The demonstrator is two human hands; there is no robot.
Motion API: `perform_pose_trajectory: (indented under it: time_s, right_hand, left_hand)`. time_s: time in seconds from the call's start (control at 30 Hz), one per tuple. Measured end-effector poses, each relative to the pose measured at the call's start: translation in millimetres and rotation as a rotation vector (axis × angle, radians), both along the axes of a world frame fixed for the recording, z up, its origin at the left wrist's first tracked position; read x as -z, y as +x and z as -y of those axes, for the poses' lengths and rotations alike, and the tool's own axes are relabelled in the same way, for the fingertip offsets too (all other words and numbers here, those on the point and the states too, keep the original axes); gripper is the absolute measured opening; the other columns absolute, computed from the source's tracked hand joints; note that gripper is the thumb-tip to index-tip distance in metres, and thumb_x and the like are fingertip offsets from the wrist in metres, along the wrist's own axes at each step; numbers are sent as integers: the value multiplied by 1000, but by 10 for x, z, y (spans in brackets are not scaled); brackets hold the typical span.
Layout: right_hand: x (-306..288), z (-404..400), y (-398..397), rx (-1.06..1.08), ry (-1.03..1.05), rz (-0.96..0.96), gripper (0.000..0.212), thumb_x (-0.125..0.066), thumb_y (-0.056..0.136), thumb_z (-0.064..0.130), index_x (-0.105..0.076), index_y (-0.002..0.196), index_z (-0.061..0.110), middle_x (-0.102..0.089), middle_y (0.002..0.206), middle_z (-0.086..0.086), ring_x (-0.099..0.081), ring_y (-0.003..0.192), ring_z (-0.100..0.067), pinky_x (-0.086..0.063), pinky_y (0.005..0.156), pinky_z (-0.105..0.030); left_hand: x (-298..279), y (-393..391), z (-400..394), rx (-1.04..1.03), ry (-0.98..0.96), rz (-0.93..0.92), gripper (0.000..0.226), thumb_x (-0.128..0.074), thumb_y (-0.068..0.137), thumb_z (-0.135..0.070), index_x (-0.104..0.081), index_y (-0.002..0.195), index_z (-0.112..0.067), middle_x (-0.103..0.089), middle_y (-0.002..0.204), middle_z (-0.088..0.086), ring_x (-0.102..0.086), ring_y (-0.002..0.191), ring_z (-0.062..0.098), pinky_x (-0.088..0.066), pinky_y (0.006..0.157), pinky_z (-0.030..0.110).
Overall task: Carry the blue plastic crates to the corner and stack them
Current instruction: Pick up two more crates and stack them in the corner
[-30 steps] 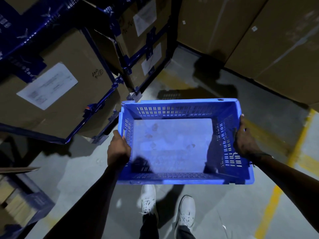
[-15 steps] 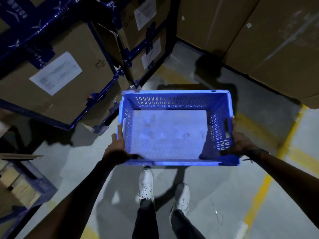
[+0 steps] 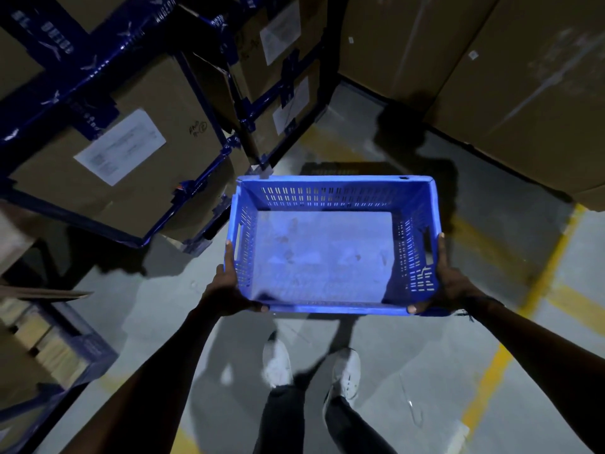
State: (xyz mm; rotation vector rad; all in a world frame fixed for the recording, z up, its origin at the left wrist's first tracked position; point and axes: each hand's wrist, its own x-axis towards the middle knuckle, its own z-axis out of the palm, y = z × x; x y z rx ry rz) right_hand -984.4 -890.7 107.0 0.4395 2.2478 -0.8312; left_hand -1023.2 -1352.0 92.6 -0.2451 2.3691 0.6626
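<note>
Crate (image 3: 322, 253): blue, slotted walls, empty, scuffed floor. Left hand (image 3: 229, 290) and right hand (image 3: 448, 283) grasp its near corners. Boxes (image 3: 131, 152) flank ahead.

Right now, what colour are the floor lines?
Yellow painted floor lines, clearest in the head view.

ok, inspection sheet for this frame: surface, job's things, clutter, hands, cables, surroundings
Surface: grey concrete floor with yellow painted lines.
Job's things: one blue crate, empty, held level above the floor; a dark slotted shape lies just beyond it, too dim to identify.
Clutter: nothing seen.
Hands: left hand and right hand each grip a near corner of the crate, thumbs over the front rim.
Cables: nothing seen.
Surroundings: labelled cardboard boxes in blue racking on the left; large cardboard boxes on the right.
</note>
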Motion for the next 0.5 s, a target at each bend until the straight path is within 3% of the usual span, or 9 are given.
perform_pose_trajectory:
  time_s: [0.13, 0.3, 0.43, 0.5]
  right_hand:
    - [119, -45, -13, 23, -42, -5, 175, -90, 24, 61, 49, 128, 44, -60, 129, -23, -62, 110, -39, -46, 94, -45]
    - [293, -89, -9, 29, -62, -38, 177, -95, 25, 52, 50, 126, 47, -68, 117, -17, -67, 101, -35, -50, 91, -51]
    - [303, -119, -39, 43, -51, -36, 177, -90, 15, 63, 51, 121, 51, -67, 119, -16, -65, 106, -36, -49, 93, -51]
    - [271, -104, -51, 58, -52, -29, 176, -88, 14, 65, 52, 119, 52, -65, 121, -17, -63, 109, -37, -48, 94, -48]
  left_hand:
    - [18, 3, -16, -24, 8, -16, 182, -95, 20, -58, 34, 146, -41, -35, 148, 21, -45, 130, 43, -44, 94, 50]
    - [130, -53, 58, -59, 50, -26, 185, -95, 12, -63, 33, 145, -47, -28, 155, 15, -41, 135, 40, -47, 98, 57]
    - [356, -80, 126, -142, 163, -37, 183, -99, 7, -55, 20, 146, -58, -35, 148, 8, -48, 129, 42, -58, 75, 59]
    - [337, -82, 112, -114, 145, -45, 184, -96, 7, -61, 21, 148, -51, -36, 150, 9, -47, 131, 39, -56, 83, 57]
